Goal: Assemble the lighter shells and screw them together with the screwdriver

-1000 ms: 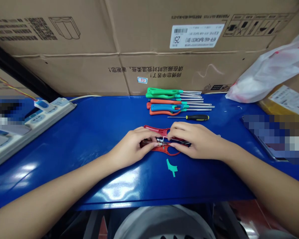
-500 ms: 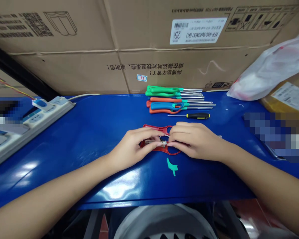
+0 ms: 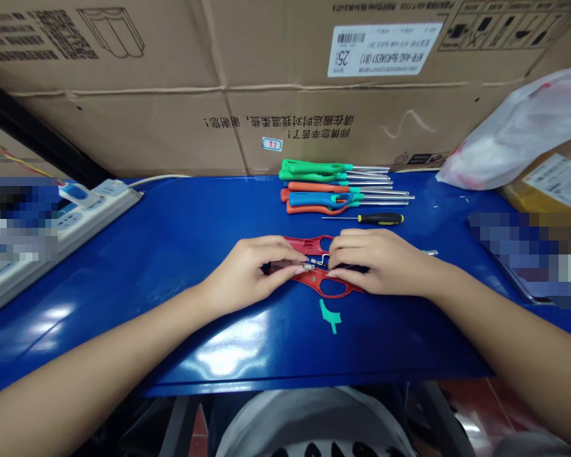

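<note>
Pinched in my left hand [image 3: 252, 270] is a small clear fuel tank [image 3: 306, 267] with a metal valve at its right end. My right hand [image 3: 378, 261] is closed just to the right, fingertips bunched; what they hold is hidden. Between the hands shows a thin white bent piece [image 3: 321, 259], its right end near my right fingers. Two red lighter handle halves lie under and around this: the upper half [image 3: 307, 245] behind, the lower half [image 3: 330, 287] in front. A metal tip [image 3: 431, 252] pokes out behind my right wrist. A teal trigger-shaped piece [image 3: 331, 315] lies nearer me.
Several long-nosed lighters [image 3: 318, 198] in green, orange and blue lie stacked toward the back. A black-and-yellow screwdriver [image 3: 380, 219] lies in front of them. A power strip [image 3: 95, 197] is at left, a cardboard box [image 3: 171, 139] behind, a plastic bag [image 3: 514, 133] at right.
My right hand has drawn slightly right of the tank's valve, so a gap with the white bent piece now shows. The red lower half shows more. The view has shifted slightly.
</note>
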A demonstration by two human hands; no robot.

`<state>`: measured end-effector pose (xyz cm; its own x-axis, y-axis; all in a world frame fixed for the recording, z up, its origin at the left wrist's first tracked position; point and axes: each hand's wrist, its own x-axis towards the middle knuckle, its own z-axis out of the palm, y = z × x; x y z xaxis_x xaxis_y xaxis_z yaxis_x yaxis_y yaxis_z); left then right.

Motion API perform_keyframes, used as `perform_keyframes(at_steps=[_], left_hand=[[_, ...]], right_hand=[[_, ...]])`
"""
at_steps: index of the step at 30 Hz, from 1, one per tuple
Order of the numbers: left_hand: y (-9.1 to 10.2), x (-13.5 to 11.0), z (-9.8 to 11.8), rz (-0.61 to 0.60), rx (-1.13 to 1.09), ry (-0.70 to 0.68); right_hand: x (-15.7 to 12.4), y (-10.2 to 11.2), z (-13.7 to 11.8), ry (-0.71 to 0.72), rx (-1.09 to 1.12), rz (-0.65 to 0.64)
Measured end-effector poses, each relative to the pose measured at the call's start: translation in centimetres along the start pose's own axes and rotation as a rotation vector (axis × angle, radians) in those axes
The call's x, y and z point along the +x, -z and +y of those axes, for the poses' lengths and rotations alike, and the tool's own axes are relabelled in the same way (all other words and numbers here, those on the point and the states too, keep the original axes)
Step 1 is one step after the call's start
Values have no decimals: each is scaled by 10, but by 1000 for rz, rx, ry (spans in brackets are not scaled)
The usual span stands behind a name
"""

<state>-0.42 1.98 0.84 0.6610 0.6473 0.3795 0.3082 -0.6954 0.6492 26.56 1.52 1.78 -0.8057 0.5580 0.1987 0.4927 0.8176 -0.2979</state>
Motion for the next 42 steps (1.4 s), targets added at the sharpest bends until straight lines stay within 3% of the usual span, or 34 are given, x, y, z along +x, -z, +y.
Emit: perform_keyframes(at_steps=[6, 12, 18, 27, 29, 31, 34, 36, 40, 42], left_hand=[[-2, -2, -4, -104, 51, -48], [1, -1, -10, -201, 147, -93], [-3, -2, -12, -148, 203, -32], [-3, 0, -16, -45, 318, 98], [-2, 1, -19, -29, 340, 116], [-2, 1, -22, -15, 316, 107], [-2, 1, -26, 10, 234, 102], [-2, 2, -27, 28, 195, 119], [-2, 3, -27, 81, 150, 121], [-3, 3, -27, 102, 134, 109]], right_hand=[[2, -3, 1, -198, -24, 152], [3, -6, 11, -383, -22, 89], [4, -9, 17, -602, 205, 208], [3, 9, 13, -652, 349, 550], [1, 16, 6, -632, 463, 463], [-1, 21, 1, -548, 508, 211], [-4, 22, -4, -374, 402, -171], [-5, 18, -6, -302, 287, -215], [-4, 11, -16, -176, 165, -78], [-2, 9, -25, -94, 240, -163]])
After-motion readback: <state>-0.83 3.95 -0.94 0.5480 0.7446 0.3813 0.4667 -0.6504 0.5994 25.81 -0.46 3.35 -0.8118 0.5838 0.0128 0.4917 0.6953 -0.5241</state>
